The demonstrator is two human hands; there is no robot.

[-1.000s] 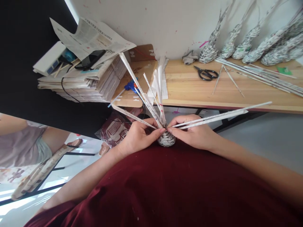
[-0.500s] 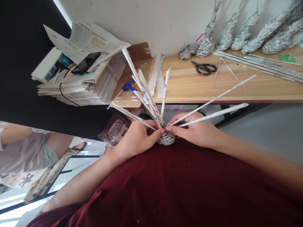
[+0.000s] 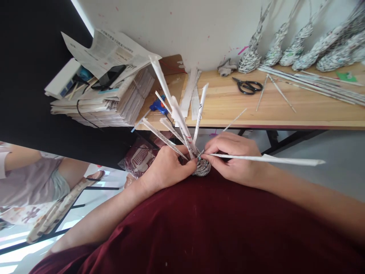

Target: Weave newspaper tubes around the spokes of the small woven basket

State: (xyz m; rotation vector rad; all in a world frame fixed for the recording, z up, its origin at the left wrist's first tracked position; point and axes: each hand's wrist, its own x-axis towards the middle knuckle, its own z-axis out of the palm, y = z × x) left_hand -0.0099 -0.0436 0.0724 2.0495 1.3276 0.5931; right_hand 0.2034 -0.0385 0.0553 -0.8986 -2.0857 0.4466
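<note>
A small woven paper-tube piece [image 3: 202, 168] rests against my dark red shirt, with several rolled newspaper tubes fanning up out of it. My left hand [image 3: 165, 167] is closed on the piece and on the tubes at their base. My right hand [image 3: 235, 158] pinches one long paper tube [image 3: 270, 159] where it meets the weave; that tube points out to the right, nearly level. A thinner tube sticks up behind my right hand's fingers.
A wooden table [image 3: 273, 110] carries black scissors [image 3: 247, 86], loose paper tubes [image 3: 313, 85] and a row of finished woven cones [image 3: 288, 53] against the wall. A newspaper stack [image 3: 105, 99] with a phone and a blue glue gun [image 3: 159, 106] lies at left. Another person's leg [image 3: 42, 179] shows at lower left.
My right hand has swung one long tube down from pointing up-right to nearly level. The other long tube has dropped back behind my fingers. The left hand has stayed put.
</note>
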